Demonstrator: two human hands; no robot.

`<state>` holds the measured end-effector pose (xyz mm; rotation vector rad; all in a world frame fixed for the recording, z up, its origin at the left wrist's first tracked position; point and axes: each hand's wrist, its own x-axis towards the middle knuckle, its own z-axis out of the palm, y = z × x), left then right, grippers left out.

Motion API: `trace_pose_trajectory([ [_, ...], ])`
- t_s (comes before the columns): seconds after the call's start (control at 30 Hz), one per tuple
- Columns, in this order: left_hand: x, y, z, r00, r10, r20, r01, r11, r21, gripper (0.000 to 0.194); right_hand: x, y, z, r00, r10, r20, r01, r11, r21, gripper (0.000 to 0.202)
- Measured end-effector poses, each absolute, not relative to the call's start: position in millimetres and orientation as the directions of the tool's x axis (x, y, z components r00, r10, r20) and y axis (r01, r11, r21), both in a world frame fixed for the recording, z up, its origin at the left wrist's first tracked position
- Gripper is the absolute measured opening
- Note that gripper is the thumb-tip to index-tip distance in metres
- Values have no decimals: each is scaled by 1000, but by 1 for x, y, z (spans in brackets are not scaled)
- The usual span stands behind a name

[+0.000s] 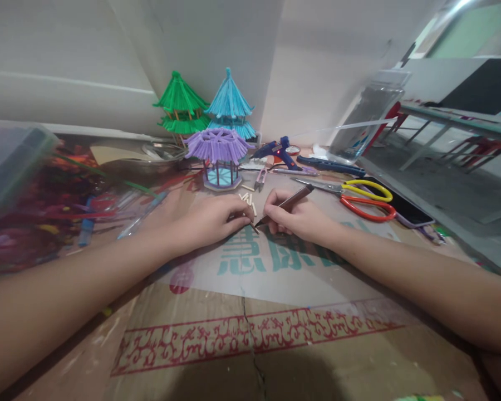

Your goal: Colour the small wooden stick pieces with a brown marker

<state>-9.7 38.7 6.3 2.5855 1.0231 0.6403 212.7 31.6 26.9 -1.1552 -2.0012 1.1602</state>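
Note:
My left hand point(229, 218) pinches a small thin stick point(254, 227) just above the printed white sheet point(217, 278). My right hand point(290, 214) is closed round a dark brown pen point(294, 197), its tip pointing down and left at the stick. Several short pale sticks point(247, 199) lie just beyond my fingers. Behind them stands a small pavilion point(219, 147) with a purple fringed roof, dark posts and a light blue floor.
Green point(181, 100) and blue point(229, 103) pavilions stand by the wall. Beyond my right hand lie a glue gun point(279, 151), small snips point(260, 179), pliers point(329, 165), scissors point(367, 200) and a phone point(404, 207). Colourful craft scraps point(25, 223) and a plastic box point(16, 161) occupy the left.

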Motion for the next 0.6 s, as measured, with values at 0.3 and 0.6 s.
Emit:
trace_pose_trajectory([
  [0.3,-11,40,5,657,695,292,580,-714,392,14,214,32,26,-492,870,17,402,245,-882,14],
  [0.6,-11,38,8,657,698,285,582,-710,397,14,215,32,26,-508,861,9,404,248,-881,15],
])
